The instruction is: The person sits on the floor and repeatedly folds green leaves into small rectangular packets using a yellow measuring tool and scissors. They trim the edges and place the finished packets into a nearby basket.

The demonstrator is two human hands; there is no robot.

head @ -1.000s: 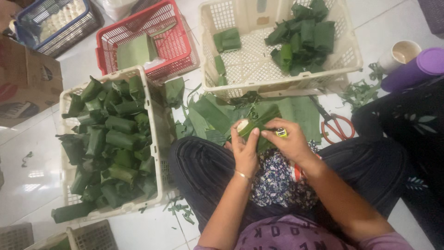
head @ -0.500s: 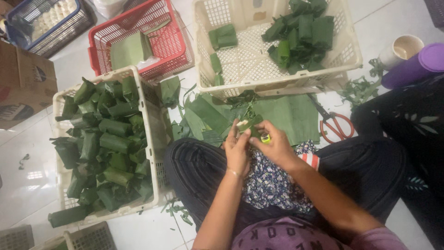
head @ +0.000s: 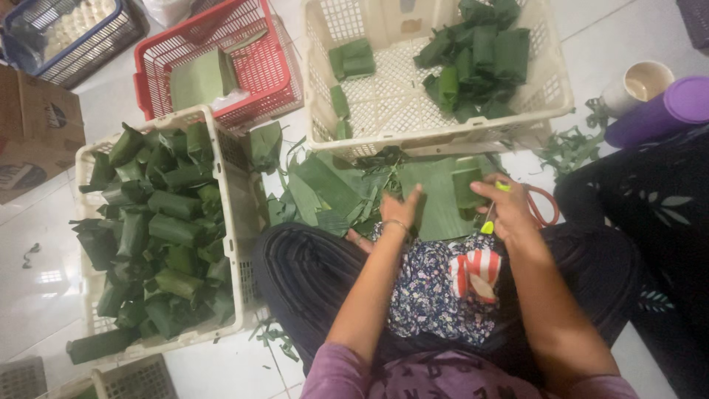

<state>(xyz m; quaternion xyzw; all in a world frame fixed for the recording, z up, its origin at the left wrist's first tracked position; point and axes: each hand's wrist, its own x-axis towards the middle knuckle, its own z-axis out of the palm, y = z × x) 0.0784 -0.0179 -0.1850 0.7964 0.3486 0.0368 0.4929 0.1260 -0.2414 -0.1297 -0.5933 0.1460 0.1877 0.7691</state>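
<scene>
- cream plastic crate on the left is sitting crammed with rolled green leaf parcels — too many for counting
- left hand is lying flat and open on the flat green banana leaf sheet, gripping nothing; pressing evenly is keeping it smooth
- right hand is closing on one small folded green leaf packet — a yellow-tipped tool is showing beside it
- three more baskets are standing behind

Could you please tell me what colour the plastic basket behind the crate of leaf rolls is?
The open-mesh plastic basket is red, seen clearly in the head view.
</scene>
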